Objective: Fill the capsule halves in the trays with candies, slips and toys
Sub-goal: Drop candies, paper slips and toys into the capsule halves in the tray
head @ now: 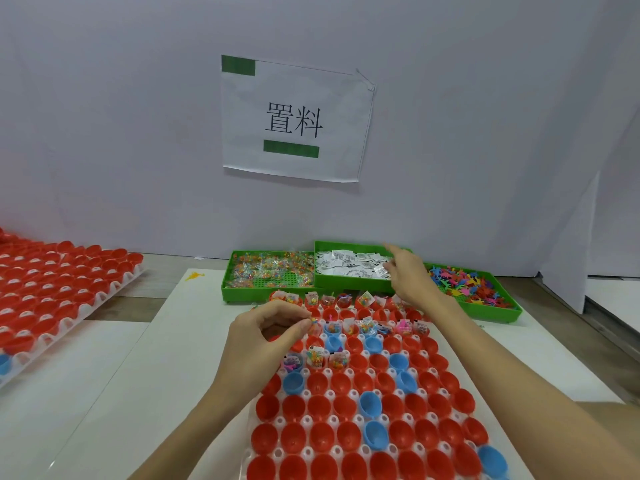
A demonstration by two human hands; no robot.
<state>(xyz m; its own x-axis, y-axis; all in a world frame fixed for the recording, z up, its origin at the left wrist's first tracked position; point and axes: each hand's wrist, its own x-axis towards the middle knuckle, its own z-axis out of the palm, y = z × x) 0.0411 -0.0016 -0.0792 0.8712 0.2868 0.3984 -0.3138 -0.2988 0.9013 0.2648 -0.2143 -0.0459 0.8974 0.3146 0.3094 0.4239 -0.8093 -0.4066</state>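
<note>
A white tray (308, 452) of red and blue capsule halves (348, 407) lies in front of me; its far rows hold candy packets, slips and toys. My left hand (263, 337) pinches a small candy packet (313, 323) over the tray's left side. My right hand (407, 275) reaches into the green bin of white slips (349, 265), fingers down among them; whether it holds a slip is hidden. To the left of that bin is a green bin of candy packets (270, 271). A green bin of coloured toys (474, 289) sits on the right.
A second white tray of red capsule halves (52, 289) lies at the far left. A white partition with a printed paper sign (294, 119) rises right behind the bins. A small yellow toy (194, 276) lies on the white mat.
</note>
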